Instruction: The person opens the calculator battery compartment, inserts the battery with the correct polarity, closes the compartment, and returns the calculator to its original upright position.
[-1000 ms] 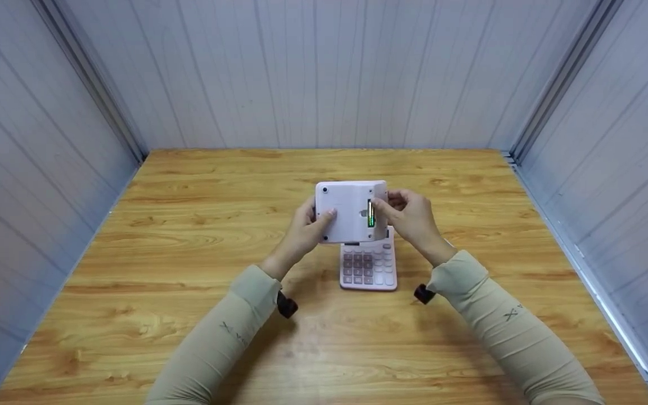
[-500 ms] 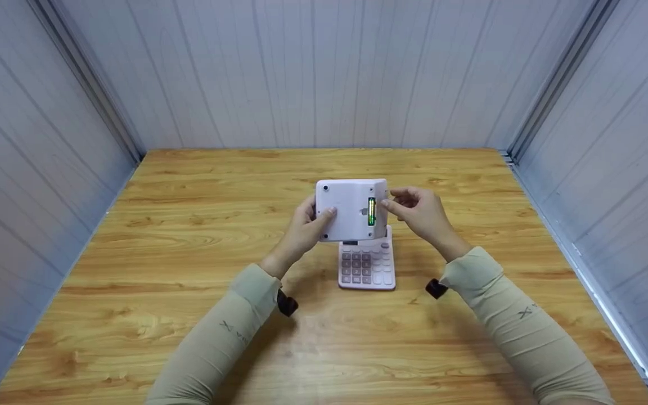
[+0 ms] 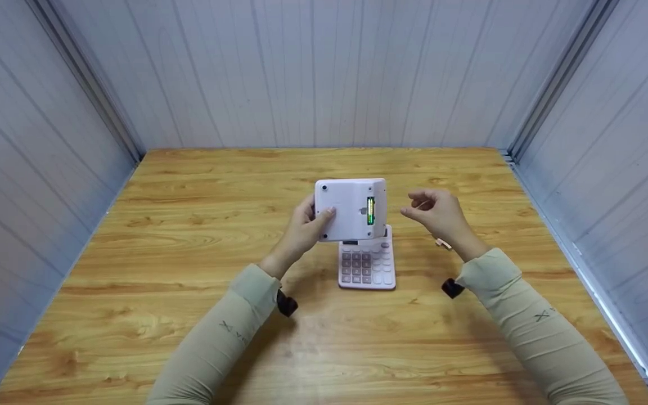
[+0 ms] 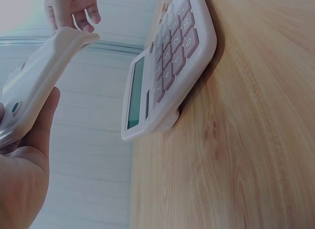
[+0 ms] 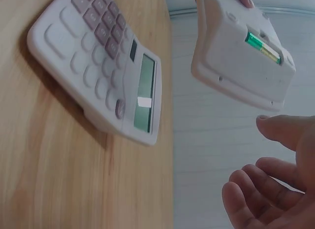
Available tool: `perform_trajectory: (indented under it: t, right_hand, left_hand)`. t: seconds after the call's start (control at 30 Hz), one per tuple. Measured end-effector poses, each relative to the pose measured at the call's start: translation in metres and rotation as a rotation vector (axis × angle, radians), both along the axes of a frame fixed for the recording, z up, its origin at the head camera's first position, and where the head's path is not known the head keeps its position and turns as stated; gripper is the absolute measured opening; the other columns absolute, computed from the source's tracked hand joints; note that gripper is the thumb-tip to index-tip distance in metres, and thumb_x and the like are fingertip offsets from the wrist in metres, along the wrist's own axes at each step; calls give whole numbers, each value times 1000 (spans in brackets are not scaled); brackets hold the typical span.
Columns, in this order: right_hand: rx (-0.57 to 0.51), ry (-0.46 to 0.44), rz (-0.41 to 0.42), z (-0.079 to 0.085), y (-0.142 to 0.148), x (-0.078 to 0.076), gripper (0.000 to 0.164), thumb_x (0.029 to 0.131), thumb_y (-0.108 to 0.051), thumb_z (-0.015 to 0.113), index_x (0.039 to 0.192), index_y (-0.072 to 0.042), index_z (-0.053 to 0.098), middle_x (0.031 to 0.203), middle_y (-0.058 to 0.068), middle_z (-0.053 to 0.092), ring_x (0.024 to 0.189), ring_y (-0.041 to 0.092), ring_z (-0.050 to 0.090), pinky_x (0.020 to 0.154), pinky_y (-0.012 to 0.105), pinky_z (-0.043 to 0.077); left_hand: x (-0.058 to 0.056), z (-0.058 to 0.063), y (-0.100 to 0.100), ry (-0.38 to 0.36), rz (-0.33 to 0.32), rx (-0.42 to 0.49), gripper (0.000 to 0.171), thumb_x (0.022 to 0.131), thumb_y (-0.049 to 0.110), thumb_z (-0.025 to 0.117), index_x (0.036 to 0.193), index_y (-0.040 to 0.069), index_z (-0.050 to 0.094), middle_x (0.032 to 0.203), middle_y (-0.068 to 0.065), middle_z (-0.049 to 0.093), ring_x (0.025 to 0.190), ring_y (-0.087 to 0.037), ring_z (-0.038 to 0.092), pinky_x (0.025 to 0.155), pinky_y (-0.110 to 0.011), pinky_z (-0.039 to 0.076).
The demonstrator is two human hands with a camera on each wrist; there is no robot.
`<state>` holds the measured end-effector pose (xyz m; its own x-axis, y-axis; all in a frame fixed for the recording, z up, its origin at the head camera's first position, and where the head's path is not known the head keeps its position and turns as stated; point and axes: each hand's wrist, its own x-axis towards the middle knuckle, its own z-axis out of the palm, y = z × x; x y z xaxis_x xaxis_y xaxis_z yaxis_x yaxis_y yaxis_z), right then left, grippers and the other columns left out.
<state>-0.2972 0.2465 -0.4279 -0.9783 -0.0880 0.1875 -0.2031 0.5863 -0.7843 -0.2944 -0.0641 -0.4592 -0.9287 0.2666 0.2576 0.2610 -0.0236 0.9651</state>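
My left hand [image 3: 300,232] grips a pale pink calculator [image 3: 346,202] at its left side, thumb across the back, holding it above the table. Its back faces me, and in the uncovered battery slot sits a green and gold battery [image 3: 370,211]. In the right wrist view that battery [image 5: 263,48] lies inside the slot. Off to the right of the held calculator, my right hand [image 3: 439,214] has its fingers loosely bent, with nothing between them. A second pink calculator [image 3: 366,270] lies face up below, its top partly hidden by the held one.
A small pinkish piece [image 3: 443,243] lies on the wooden table [image 3: 217,197] beside the right wrist, partly hidden by it. Pale panel walls [image 3: 324,73] stand at the back and both sides.
My right hand has drawn away from the battery slot to the right, leaving the battery in full view. The small piece on the table has come into sight. The left hand has hardly moved.
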Motion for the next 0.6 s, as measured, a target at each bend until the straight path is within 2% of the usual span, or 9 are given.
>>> perform_trajectory:
  t: [0.13,0.33,0.6]
  right_hand:
    - [67,-17,-15,-3,9,0,41,98,-20,82,130,5,74,113,23,75,100,28,69,81,20,54]
    - [122,-72,-23,-9,24,-1,39,100,-18,80,131,6,74,115,23,74,104,32,68,90,39,58]
    - [169,-188,-14,-22,47,-3,47,102,-20,76,138,8,67,130,29,68,117,40,64,102,55,57]
  left_hand:
    - [0,0,0,-7,6,-1,35,110,6,57,144,-5,57,124,-29,74,107,-28,77,89,-45,69]
    - [1,0,-1,-14,5,2,37,111,6,57,146,-5,56,126,-29,74,109,-30,77,89,-47,69]
    - [1,1,-1,-12,0,2,37,110,6,58,146,-4,56,126,-29,74,109,-31,77,88,-47,69]
